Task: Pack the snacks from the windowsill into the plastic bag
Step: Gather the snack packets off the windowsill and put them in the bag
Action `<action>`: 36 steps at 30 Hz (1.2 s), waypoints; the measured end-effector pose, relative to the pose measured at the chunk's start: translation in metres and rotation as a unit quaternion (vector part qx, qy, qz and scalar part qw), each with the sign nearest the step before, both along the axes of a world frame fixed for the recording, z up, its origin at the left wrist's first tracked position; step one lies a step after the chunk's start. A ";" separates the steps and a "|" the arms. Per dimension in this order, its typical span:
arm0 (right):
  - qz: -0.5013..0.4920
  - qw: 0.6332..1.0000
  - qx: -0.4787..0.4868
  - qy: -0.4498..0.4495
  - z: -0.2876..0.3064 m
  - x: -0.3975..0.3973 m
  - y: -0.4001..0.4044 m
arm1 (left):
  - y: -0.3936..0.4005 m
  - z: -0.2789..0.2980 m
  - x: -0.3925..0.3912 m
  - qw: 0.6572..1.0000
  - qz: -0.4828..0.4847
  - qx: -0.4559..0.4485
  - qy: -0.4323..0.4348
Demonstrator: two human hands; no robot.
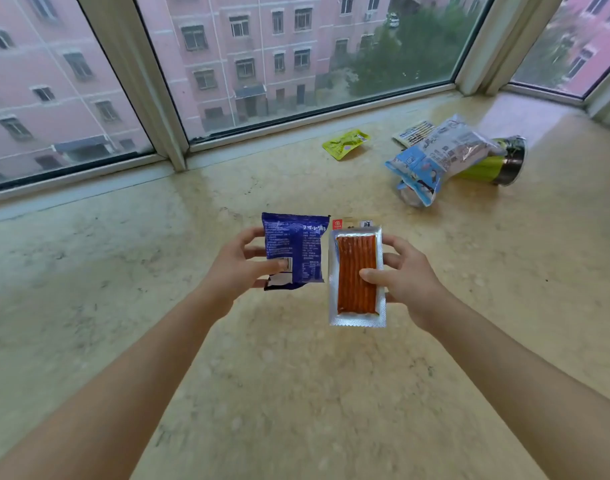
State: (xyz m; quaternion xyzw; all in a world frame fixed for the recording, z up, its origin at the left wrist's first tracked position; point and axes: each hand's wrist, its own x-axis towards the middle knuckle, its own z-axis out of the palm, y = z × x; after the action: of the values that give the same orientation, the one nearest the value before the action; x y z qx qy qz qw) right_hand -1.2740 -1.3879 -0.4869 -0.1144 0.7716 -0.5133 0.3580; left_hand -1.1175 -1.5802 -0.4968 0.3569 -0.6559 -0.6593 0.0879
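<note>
While two snacks are up in the hands, the packing looks like it has only just begun. The left hand [239, 268] holds a blue packet [294, 251], with the thumb on the front and the fingers curled round the back. The right hand [405, 277] holds a clear packet of red sticks [356, 275] the same way, thumb pressed on top. Behind that packet peeks the top of another small pack, but it is too hidden to say what it is or whether the hand holds it too. Both packets hang in the air above the windowsill [296, 393], side by side, almost touching.

More snacks lie on the sill, far from the hands and near the glass. A little yellow-green pouch [346, 144] lies by itself. Off to its right sits a pile: a light blue and silver bag [435, 157] leaning on a green can [497, 161], and a striped pack [414, 132] tucked behind.

No plastic bag can be seen anywhere. So I think nothing is packed yet, or at least nothing shows as packed. The two held snacks need a bag to go into, and the four things by the window need picking up after that.
</note>
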 end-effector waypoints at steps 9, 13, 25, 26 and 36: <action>0.058 0.996 -0.073 0.010 0.071 0.094 0.033 | 0.045 0.085 0.134 0.994 0.103 -0.005 0.023; 0.090 0.992 -0.089 0.006 0.116 0.149 0.054 | 0.075 0.140 0.190 0.991 0.131 -0.012 0.022; 0.182 0.974 -0.131 -0.039 0.258 0.339 0.131 | 0.186 0.288 0.421 0.968 0.247 -0.015 0.043; 0.197 0.971 -0.129 -0.043 0.263 0.355 0.133 | 0.193 0.292 0.441 0.966 0.256 -0.013 0.041; 0.326 0.936 -0.127 -0.029 0.294 0.506 0.085 | 0.216 0.305 0.625 0.920 0.387 -0.004 0.057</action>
State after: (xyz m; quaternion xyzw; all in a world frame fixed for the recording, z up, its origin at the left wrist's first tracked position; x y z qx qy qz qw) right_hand -0.7685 -1.3030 -0.1928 -0.3898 0.6095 -0.4653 0.5101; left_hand -0.4924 -1.3639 -0.1921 0.5443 -0.4637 -0.5903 0.3746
